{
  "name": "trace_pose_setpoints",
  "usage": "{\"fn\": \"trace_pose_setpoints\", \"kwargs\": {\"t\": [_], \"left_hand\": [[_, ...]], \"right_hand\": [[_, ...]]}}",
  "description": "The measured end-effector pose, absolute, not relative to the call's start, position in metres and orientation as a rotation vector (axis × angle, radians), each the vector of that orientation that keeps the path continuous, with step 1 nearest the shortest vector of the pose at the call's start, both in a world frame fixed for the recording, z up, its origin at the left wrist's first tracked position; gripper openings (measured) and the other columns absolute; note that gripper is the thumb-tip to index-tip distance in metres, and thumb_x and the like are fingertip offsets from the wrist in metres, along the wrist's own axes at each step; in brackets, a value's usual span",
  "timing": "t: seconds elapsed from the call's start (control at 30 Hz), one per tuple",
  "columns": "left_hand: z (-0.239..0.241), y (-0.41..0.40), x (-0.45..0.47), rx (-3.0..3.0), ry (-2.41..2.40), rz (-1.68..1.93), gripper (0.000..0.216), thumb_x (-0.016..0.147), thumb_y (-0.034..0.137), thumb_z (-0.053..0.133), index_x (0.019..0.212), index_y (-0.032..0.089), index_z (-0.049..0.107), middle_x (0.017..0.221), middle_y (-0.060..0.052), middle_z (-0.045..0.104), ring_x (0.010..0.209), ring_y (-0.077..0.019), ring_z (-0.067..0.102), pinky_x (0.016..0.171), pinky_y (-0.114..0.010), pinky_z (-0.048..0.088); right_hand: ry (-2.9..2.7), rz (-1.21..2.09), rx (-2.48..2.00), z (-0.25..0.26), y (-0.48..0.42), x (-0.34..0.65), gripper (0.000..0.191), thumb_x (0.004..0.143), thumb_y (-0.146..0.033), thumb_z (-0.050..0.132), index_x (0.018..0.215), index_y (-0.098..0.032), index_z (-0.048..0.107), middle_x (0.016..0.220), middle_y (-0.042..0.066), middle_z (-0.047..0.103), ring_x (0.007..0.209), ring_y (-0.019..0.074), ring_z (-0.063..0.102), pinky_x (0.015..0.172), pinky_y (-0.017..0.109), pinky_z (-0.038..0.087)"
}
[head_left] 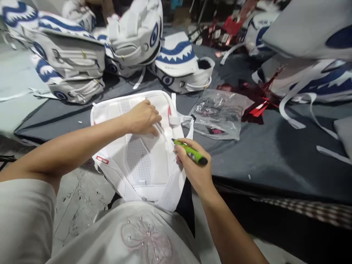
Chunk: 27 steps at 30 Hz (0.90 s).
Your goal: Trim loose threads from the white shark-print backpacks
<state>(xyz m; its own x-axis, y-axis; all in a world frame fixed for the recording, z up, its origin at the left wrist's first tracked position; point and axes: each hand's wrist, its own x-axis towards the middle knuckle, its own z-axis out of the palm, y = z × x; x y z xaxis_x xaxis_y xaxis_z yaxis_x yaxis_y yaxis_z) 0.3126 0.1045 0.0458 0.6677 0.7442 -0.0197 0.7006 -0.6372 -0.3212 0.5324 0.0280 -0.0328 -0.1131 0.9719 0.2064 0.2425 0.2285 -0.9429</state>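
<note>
A white backpack point(137, 154) lies back side up across my lap and the edge of a dark grey mat point(275, 154). My left hand point(143, 117) rests on its upper back panel, fingers curled and pinching a white strap. My right hand point(194, 165) is closed round a green tool with a black tip point(191, 152), held at the backpack's right edge beside a white shoulder strap point(178, 119). A small red label point(102, 160) sits on the backpack's left side.
Several white-and-blue shark-pattern backpacks point(68, 55) are piled at the back left and right point(308, 47). A clear plastic bag point(220, 113) lies right of the backpack, with red tags point(257, 106) beside it. Loose white straps point(291, 110) trail over the mat.
</note>
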Motion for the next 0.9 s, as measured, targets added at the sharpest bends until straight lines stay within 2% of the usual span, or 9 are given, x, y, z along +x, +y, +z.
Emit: {"fn": "trace_pose_setpoints", "kwargs": {"t": [0.07, 0.17, 0.3, 0.4, 0.47, 0.57, 0.63, 0.73, 0.9], "left_hand": [[0.065, 0.069, 0.321, -2.578, -1.188, 0.062, 0.039, 0.081, 0.057, 0.070, 0.074, 0.019, 0.065, 0.072, -0.003, 0.070, 0.076, -0.0219, 0.067, 0.076, -0.039, 0.045], [0.103, 0.002, 0.340, -2.540, -1.248, -0.208, 0.036, 0.088, 0.052, 0.062, 0.071, 0.020, 0.062, 0.064, 0.000, 0.063, 0.069, -0.0196, 0.065, 0.072, -0.037, 0.047], [0.118, -0.052, 0.358, -2.433, -1.472, -0.525, 0.039, 0.094, 0.051, 0.054, 0.072, 0.020, 0.060, 0.064, 0.000, 0.059, 0.069, -0.0198, 0.066, 0.073, -0.038, 0.050], [0.071, -0.052, 0.352, -2.355, -1.750, -0.660, 0.036, 0.093, 0.050, 0.058, 0.074, 0.020, 0.061, 0.068, -0.002, 0.065, 0.067, -0.0206, 0.066, 0.064, -0.034, 0.050], [0.035, -0.040, 0.342, -2.435, -1.840, -0.726, 0.024, 0.095, 0.037, 0.057, 0.078, 0.021, 0.064, 0.071, -0.001, 0.069, 0.066, -0.0182, 0.065, 0.059, -0.030, 0.049], [0.012, -0.017, 0.325, -2.398, -1.653, -0.832, 0.012, 0.093, 0.022, 0.058, 0.099, 0.022, 0.068, 0.100, -0.005, 0.075, 0.096, -0.0209, 0.068, 0.080, -0.033, 0.053], [0.015, -0.001, 0.319, -2.359, -1.542, -0.737, 0.040, 0.085, 0.025, 0.070, 0.124, 0.023, 0.062, 0.131, -0.011, 0.065, 0.126, -0.0289, 0.055, 0.100, -0.044, 0.046], [0.021, 0.029, 0.320, -2.528, -1.627, -0.327, 0.093, 0.072, 0.036, 0.082, 0.152, 0.022, 0.037, 0.155, -0.018, 0.043, 0.142, -0.0369, 0.037, 0.107, -0.049, 0.038], [-0.001, 0.071, 0.328, -2.698, -1.691, -0.015, 0.098, 0.077, 0.045, 0.076, 0.157, 0.017, 0.026, 0.153, -0.018, 0.045, 0.137, -0.0313, 0.042, 0.106, -0.042, 0.037]], "right_hand": [[-1.640, 0.854, -0.964, -0.021, 0.010, 0.536, 0.035, 0.091, -0.034, 0.065, 0.124, -0.023, 0.066, 0.106, 0.006, 0.076, 0.091, 0.0211, 0.073, 0.084, 0.038, 0.058], [-1.800, 0.598, -0.745, 0.011, -0.016, 0.541, 0.038, 0.093, -0.027, 0.063, 0.130, -0.030, 0.064, 0.122, 0.006, 0.072, 0.111, 0.0249, 0.069, 0.101, 0.045, 0.053], [-2.000, 0.426, -0.574, 0.042, -0.018, 0.550, 0.036, 0.091, -0.023, 0.066, 0.125, -0.035, 0.066, 0.116, 0.003, 0.074, 0.107, 0.0243, 0.070, 0.098, 0.042, 0.053], [-2.150, 0.399, -0.465, 0.018, 0.004, 0.554, 0.029, 0.093, -0.025, 0.062, 0.121, -0.032, 0.067, 0.108, 0.003, 0.075, 0.096, 0.0219, 0.071, 0.088, 0.039, 0.054], [-2.234, 0.377, -0.419, -0.011, 0.019, 0.555, 0.024, 0.098, -0.025, 0.052, 0.115, -0.028, 0.068, 0.099, 0.004, 0.075, 0.087, 0.0205, 0.070, 0.078, 0.036, 0.054], [-2.258, 0.239, -0.495, -0.047, 0.024, 0.553, 0.029, 0.099, -0.018, 0.047, 0.120, -0.022, 0.066, 0.098, 0.009, 0.073, 0.089, 0.0211, 0.067, 0.077, 0.037, 0.051], [-2.216, 0.123, -0.505, -0.058, 0.014, 0.552, 0.032, 0.098, -0.013, 0.049, 0.125, -0.022, 0.062, 0.102, 0.011, 0.070, 0.094, 0.0220, 0.065, 0.079, 0.038, 0.049], [-2.159, 0.097, -0.502, -0.064, -0.006, 0.549, 0.038, 0.096, -0.008, 0.051, 0.129, -0.024, 0.058, 0.104, 0.011, 0.067, 0.097, 0.0225, 0.063, 0.082, 0.039, 0.048], [-2.221, 0.294, -0.521, -0.069, -0.006, 0.551, 0.039, 0.093, -0.007, 0.056, 0.128, -0.024, 0.058, 0.099, 0.009, 0.066, 0.095, 0.0227, 0.063, 0.084, 0.041, 0.051]]}}
